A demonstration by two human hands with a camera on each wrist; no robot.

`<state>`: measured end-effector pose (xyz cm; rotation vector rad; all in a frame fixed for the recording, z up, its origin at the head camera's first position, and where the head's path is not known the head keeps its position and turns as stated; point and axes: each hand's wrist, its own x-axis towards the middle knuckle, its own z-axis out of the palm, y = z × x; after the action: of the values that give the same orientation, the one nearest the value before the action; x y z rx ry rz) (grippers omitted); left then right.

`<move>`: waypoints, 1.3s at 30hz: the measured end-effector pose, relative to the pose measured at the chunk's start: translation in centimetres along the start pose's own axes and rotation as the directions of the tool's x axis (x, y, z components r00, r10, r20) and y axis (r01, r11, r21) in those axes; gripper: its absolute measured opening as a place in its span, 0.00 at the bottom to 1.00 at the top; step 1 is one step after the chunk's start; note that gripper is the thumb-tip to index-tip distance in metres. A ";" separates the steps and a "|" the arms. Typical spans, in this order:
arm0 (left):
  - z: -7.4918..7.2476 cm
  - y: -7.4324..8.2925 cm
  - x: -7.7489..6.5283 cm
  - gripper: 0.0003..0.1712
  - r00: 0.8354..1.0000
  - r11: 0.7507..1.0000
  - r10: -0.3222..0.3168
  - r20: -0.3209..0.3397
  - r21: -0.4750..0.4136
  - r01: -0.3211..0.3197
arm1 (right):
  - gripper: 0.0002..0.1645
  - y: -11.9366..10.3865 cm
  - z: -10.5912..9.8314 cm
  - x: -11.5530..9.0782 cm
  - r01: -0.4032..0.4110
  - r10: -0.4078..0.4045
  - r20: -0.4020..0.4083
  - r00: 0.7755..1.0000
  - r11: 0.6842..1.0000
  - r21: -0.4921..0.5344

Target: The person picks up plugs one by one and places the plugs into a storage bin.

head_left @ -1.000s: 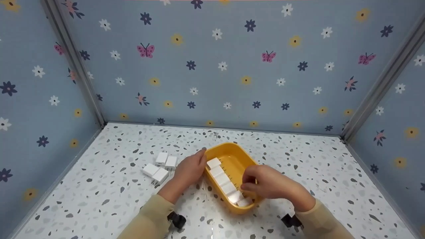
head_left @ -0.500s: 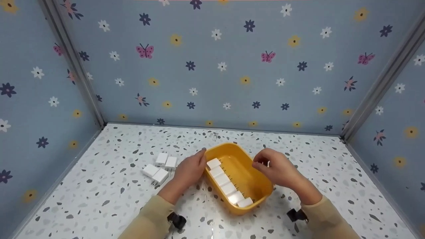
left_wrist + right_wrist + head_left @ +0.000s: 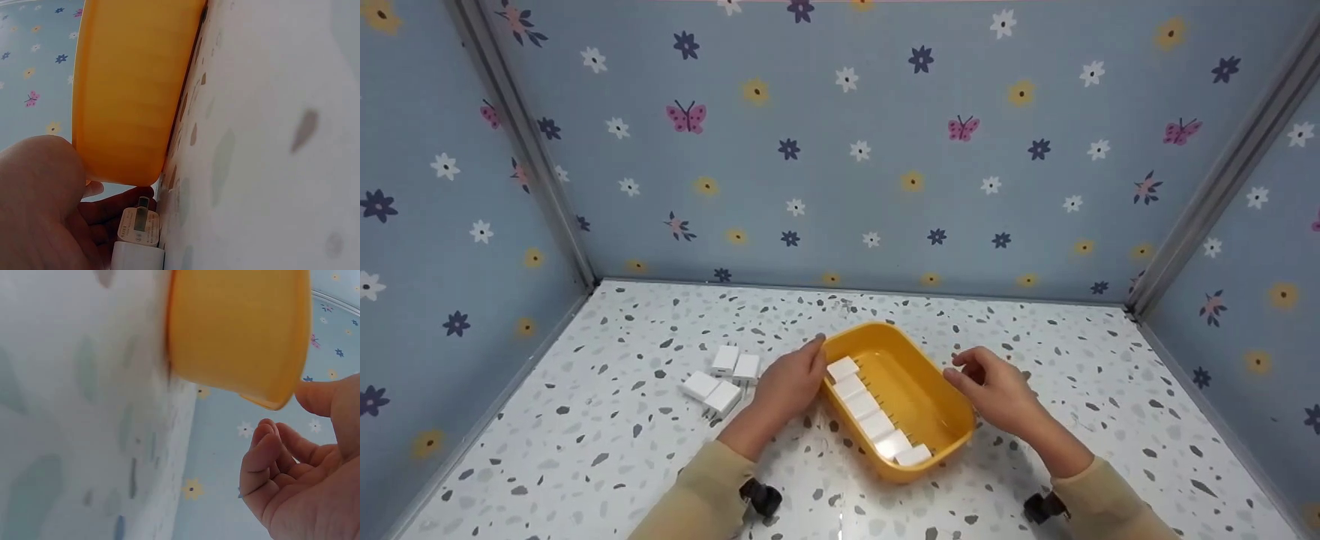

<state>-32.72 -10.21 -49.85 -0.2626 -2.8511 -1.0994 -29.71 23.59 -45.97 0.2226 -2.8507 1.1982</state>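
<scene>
A yellow plastic bin [image 3: 911,367] stands in the middle of the table. Along its left inner side lies a row of several white charger plugs [image 3: 864,403], prongs toward the bin's middle. My left hand [image 3: 787,386] holds the bin's left rim, its thumb along the edge. Low beside the left fingers, a loose plug [image 3: 139,228] shows its printed face and prong in the left wrist view. My right hand [image 3: 997,390] is just outside the bin's right rim with fingers loosely bent, holding nothing. In the right wrist view its thumb [image 3: 318,398] overlaps the rim.
Several loose white charger plugs [image 3: 721,397] lie on the speckled table [image 3: 585,450] left of the left hand. Flowered blue panels [image 3: 840,150] wall in the back and both sides, with metal posts [image 3: 536,165] in the corners.
My right hand has come up out of the bin and moved right, past its right rim. The front plug in the row now shows fully. The left hand stays at the rim.
</scene>
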 end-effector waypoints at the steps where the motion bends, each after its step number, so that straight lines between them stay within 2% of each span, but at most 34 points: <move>1: 0.0 0.0 0.0 0.32 1.000 1.000 0.001 0.002 -0.001 -0.001 | 0.21 0.2 0.1 -0.1 -0.019 0.019 -0.003 1.000 1.000 0.016; 9: 0.2 0.3 0.2 0.33 1.000 1.000 0.007 0.009 -0.009 -0.007 | 0.23 0.9 1.2 -0.2 -0.182 0.183 0.009 0.983 0.973 0.140; 13: 0.0 0.4 0.2 0.33 1.000 1.000 0.003 0.013 -0.005 -0.003 | 0.25 1.1 1.6 -0.2 -0.222 0.220 0.036 0.975 0.960 0.170; 19: -0.1 0.3 0.3 0.33 1.000 1.000 -0.001 0.011 -0.002 0.001 | 0.24 1.3 2.0 -0.1 -0.241 0.236 0.053 0.970 0.955 0.173; 26: -0.1 0.0 0.1 0.32 1.000 1.000 0.023 -0.005 0.008 -0.023 | 0.24 1.4 2.3 -0.1 -0.266 0.255 0.078 0.964 0.945 0.192; 39: 0.0 -0.3 0.0 0.32 1.000 1.000 0.020 -0.003 0.002 -0.020 | 0.25 1.2 2.5 0.0 -0.242 0.235 0.065 0.970 0.961 0.132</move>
<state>-32.79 -10.43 -50.07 -0.2888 -2.8410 -1.0918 -29.82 22.61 -48.57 -0.0935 -2.9036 1.4547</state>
